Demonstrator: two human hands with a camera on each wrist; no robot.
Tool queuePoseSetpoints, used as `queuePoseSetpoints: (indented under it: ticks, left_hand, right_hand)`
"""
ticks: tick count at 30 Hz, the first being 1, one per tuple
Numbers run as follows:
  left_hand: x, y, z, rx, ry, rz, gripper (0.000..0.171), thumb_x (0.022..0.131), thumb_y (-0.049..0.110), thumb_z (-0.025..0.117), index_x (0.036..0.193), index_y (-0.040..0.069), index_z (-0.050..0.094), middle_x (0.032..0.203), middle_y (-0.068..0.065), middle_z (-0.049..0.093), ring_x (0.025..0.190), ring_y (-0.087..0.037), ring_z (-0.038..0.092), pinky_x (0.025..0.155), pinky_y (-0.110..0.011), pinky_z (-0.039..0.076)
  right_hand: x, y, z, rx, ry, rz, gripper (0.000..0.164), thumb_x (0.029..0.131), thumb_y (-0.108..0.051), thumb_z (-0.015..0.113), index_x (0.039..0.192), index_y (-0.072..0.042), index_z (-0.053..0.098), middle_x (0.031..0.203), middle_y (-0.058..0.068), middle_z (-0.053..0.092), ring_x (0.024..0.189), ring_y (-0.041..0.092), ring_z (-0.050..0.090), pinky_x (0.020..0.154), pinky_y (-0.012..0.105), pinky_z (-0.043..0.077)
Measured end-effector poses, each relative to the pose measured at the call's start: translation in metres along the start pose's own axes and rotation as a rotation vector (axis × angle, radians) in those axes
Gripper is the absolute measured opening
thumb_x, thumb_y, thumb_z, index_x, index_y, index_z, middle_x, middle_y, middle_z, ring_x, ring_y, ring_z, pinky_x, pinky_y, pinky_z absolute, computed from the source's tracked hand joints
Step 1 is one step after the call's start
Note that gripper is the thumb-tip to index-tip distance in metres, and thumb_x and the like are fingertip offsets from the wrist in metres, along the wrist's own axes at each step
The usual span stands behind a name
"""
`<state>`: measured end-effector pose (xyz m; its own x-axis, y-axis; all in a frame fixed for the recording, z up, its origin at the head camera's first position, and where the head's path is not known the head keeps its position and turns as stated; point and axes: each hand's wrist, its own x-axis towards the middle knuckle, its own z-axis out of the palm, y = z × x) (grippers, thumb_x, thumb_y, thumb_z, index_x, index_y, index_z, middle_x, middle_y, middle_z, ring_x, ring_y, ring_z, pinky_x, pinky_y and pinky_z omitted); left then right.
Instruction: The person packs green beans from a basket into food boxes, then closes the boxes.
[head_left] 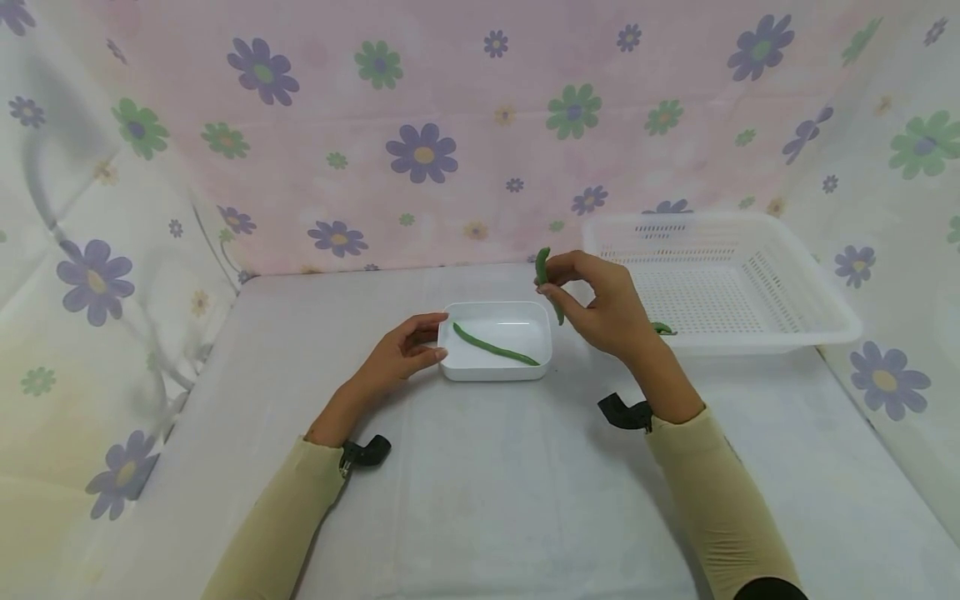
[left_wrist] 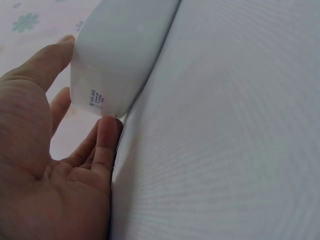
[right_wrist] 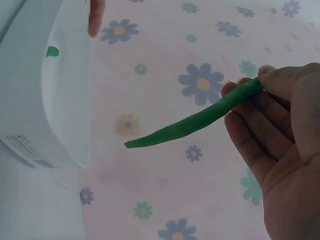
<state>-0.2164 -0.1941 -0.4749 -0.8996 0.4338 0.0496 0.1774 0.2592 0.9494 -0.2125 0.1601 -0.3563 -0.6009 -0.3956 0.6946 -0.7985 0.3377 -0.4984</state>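
My right hand pinches a green bean between thumb and fingers, lifted off the table just right of a small white box. The bean's thin end points down past the fingers in the head view. Inside the box lies another long green bean, slanting across the floor. At the box's left end, my left hand holds it, thumb at the near corner and fingers at the far one. Printed marks show on the box's end wall in the left wrist view.
A white perforated basket stands at the back right, behind the right forearm. Some green beans show at its near left corner, partly covered by that arm. White cloth covers the table, and flowered curtains hang around it.
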Motion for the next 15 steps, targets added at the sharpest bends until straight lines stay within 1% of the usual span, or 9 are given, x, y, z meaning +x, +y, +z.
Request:
queuePoseSetpoints:
  ticks: [4,7,11,15]
  left_hand:
    - [-0.001,0.002,0.000,0.000,-0.001,0.003,0.062,0.101,0.013,0.076,0.157,0.020,0.051,0.152,-0.012,0.053,0.140,-0.033,0.054,0.112,-0.029,0.049]
    - [-0.001,0.002,0.000,0.008,0.005,-0.010,0.062,0.101,0.015,0.077,0.157,0.022,0.051,0.152,-0.011,0.053,0.140,-0.031,0.054,0.114,-0.032,0.049]
    - [-0.001,0.002,0.001,0.014,0.011,-0.022,0.062,0.100,0.016,0.077,0.156,0.024,0.052,0.151,-0.010,0.054,0.140,-0.029,0.054,0.114,-0.034,0.048]
    - [0.000,0.001,0.000,0.017,0.013,-0.021,0.061,0.101,0.016,0.077,0.156,0.026,0.052,0.151,-0.009,0.054,0.139,-0.028,0.055,0.114,-0.034,0.049]
  right_hand:
    - [-0.002,0.003,0.016,0.010,-0.034,0.001,0.023,0.093,0.001,0.081,0.113,0.000,0.070,0.103,0.006,0.077,0.091,0.020,0.075,0.089,0.035,0.061]
    - [-0.004,0.007,0.028,0.028,-0.057,0.019,0.022,0.094,-0.002,0.081,0.113,-0.001,0.070,0.103,0.005,0.077,0.091,0.019,0.075,0.087,0.040,0.061]
    - [-0.008,0.012,0.042,0.065,-0.080,0.060,0.020,0.096,-0.004,0.079,0.114,-0.004,0.070,0.100,0.003,0.077,0.088,0.017,0.075,0.083,0.040,0.062]
    - [-0.011,0.018,0.053,0.078,-0.100,0.109,0.020,0.097,-0.006,0.079,0.115,-0.004,0.070,0.101,0.003,0.076,0.086,0.017,0.076,0.080,0.039,0.063]
